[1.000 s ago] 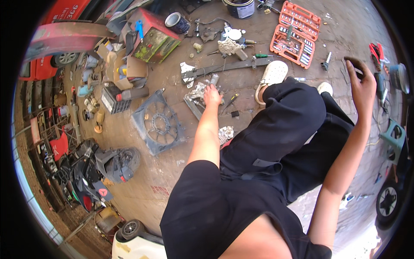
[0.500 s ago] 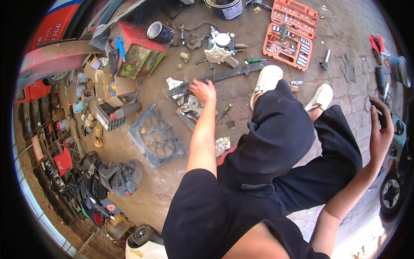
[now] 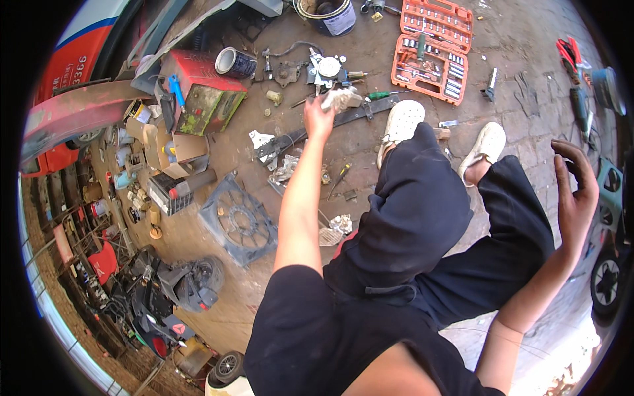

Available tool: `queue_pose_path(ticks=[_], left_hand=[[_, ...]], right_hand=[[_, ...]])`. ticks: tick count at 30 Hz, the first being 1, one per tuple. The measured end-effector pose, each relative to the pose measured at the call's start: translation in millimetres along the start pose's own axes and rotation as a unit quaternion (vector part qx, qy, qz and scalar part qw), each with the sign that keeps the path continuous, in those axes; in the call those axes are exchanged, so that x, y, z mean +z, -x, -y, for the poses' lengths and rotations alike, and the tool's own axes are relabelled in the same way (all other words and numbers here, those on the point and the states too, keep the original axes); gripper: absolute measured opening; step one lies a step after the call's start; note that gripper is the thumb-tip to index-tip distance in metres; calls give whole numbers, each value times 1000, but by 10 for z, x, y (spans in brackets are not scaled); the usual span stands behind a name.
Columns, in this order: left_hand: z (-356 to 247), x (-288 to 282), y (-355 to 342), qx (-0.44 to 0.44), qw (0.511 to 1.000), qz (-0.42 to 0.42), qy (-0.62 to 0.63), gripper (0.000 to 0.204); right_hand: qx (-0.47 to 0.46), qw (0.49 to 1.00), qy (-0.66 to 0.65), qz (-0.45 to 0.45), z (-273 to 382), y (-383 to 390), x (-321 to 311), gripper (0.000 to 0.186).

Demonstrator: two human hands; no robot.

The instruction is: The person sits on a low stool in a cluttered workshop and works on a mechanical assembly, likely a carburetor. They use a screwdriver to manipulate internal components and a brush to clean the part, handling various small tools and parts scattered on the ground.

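Note:
My left hand [image 3: 319, 112] grips the edge of a pale cast metal part [image 3: 341, 99] above the dark steel bar [image 3: 356, 113], near a silver mechanism with a round housing [image 3: 328, 68]. My right hand [image 3: 574, 198] is raised at the right, fingers loosely curved and apart, holding nothing; its fingertips are darkened. A white bracket [image 3: 260, 140], more cast metal pieces [image 3: 285, 170] and a yellow-handled screwdriver [image 3: 342, 173] lie below my left hand. An orange socket set case [image 3: 432, 49] lies open beyond my feet.
A black fan shroud [image 3: 238, 221], a red-green metal box [image 3: 205, 89], cans, cartons and a scooter [image 3: 152, 297] crowd the left. My white clogs [image 3: 482, 148] are on the paving. Red pliers [image 3: 568, 59] and a wheel [image 3: 605, 280] are at the right; vehicle panels fill the upper left.
My left hand has moved forward from the lower metal pieces to the pale cast part, which is shifted and in its grip. My right hand has moved right and down; my feet have spread apart.

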State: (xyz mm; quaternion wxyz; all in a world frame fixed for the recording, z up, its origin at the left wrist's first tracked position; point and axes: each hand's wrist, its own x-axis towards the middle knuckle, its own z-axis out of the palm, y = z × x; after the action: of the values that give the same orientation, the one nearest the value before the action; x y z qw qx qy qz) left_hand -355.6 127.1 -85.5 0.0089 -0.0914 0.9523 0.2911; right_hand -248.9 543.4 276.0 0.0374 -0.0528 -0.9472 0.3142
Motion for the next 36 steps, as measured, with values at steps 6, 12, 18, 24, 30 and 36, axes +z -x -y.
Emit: queue_pose_path(ticks=[6, 12, 18, 24, 30, 36], left_hand=[[322, -473, 793, 249, 915, 202, -244, 27], [196, -160, 216, 96, 981, 1, -168, 37], [703, 213, -940, -127, 970, -113, 174, 24], [-676, 279, -953, -164, 959, -133, 189, 35], [-1011, -713, -1215, -106, 895, -73, 427, 34], [-1540, -1847, -899, -38, 899, -13, 435, 35]], right_hand=[[-56, 998, 20, 32, 194, 12, 72, 15], [-48, 997, 37, 54, 273, 2, 73, 17], [-34, 998, -2, 43, 253, -60, 43, 17], [-11, 999, 10, 31, 114, -76, 55, 16], [-66, 997, -31, -2, 101, -56, 87, 13], [-96, 995, -32, -11, 106, -89, 141, 15]])
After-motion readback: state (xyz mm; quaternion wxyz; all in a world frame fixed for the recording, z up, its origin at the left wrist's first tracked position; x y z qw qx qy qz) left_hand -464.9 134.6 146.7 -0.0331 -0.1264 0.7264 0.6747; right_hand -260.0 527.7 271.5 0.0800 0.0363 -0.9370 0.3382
